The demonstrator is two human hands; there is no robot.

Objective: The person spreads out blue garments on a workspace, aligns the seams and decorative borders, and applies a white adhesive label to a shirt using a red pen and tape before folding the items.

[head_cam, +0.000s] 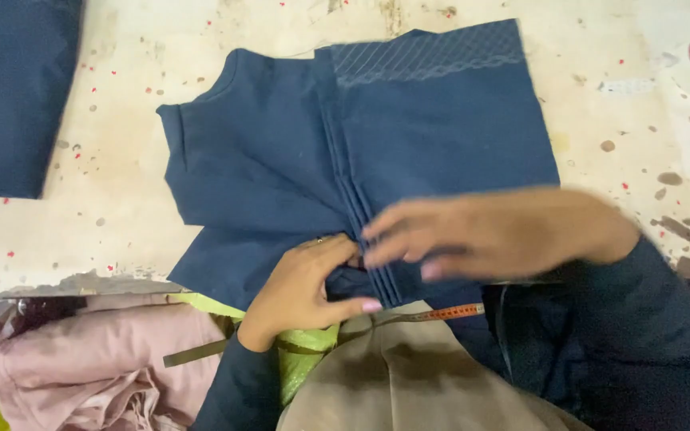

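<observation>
Lying flat on a worn, paint-speckled cream worktable [121, 199], a dark navy pleated cloth garment piece [409, 152] is pressed near its lower edge by both hands. The left hand [309, 291] is closed on a fold of cloth; the blurred right hand [481, 231] is laid open-fingered across the pleats.

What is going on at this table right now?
A person leans over a stained worktable with a dark blue garment piece spread flat on it. The left hand pinches the pleated lower edge, and the right hand lies across the cloth beside it. A measuring tape hangs just below, near pink cloth.
</observation>
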